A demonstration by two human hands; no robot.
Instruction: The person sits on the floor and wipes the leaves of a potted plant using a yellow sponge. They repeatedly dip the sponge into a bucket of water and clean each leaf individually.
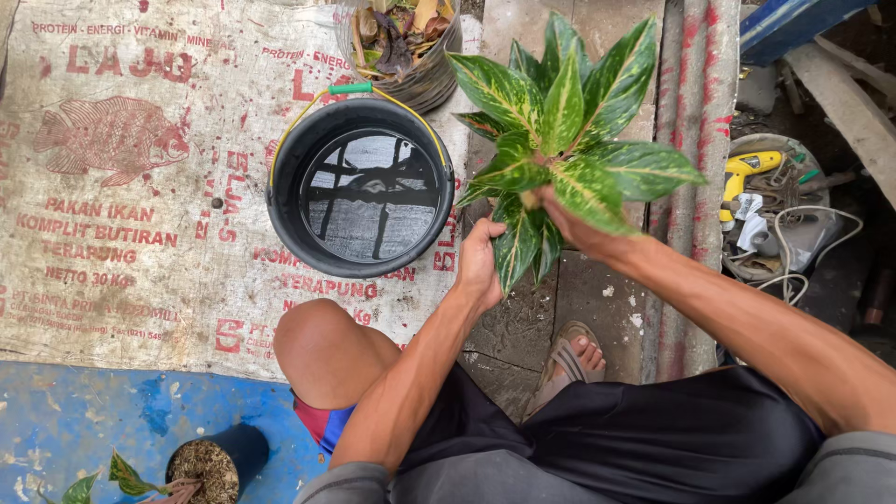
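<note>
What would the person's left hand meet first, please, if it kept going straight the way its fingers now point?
Most likely the lower leaves of the variegated plant: the left hand points up at them, already touching one. Depth is unclear.

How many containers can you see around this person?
3: a black bucket of water with a yellow handle on the printed sack; a pot of dead leaves behind it at the top edge; a small black pot of soil at bottom left. Others may lie out of view.

Head camera, looking steeply down

It sits close above the person's knees, facing a round black plastic bucket of water [359, 194] on a printed woven sack [131, 187].
</note>
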